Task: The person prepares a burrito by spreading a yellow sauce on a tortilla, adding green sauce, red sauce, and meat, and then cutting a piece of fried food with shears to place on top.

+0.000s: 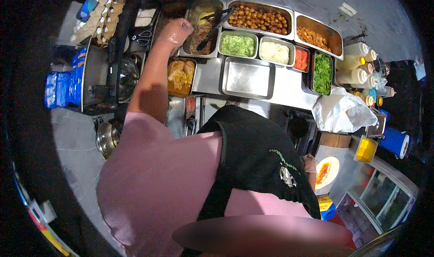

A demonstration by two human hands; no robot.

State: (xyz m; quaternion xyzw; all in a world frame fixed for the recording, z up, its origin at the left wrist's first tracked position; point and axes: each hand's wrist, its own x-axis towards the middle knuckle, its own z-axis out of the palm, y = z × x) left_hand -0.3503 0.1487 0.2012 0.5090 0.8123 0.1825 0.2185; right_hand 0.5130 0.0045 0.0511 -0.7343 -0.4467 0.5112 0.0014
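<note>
My left hand (176, 32), in a clear glove, is curled over the left edge of a steel pan (218, 43) of chopped browned meat (202, 36). Nothing shows in its fingers, though their inner side is hidden. Tongs (222, 22) with dark ends lie across that pan. A second utensil's dark end rests in the meat. At the lower right, my right hand (309, 163), also gloved, is beside a round flatbread (331, 165) with a strip of red and pale filling (323, 175). The apron partly covers this hand, and its fingers are unclear.
Pans of small browned balls (259, 19), cooked meat pieces (313, 38), shredded green vegetable (238, 46), chopped white food (275, 51), red dice (301, 58) and green leaves (322, 73) surround a steel tray (249, 60). Raw-looking chicken (181, 73), squeeze bottles (352, 76) and a plastic bag (339, 111) stand nearby.
</note>
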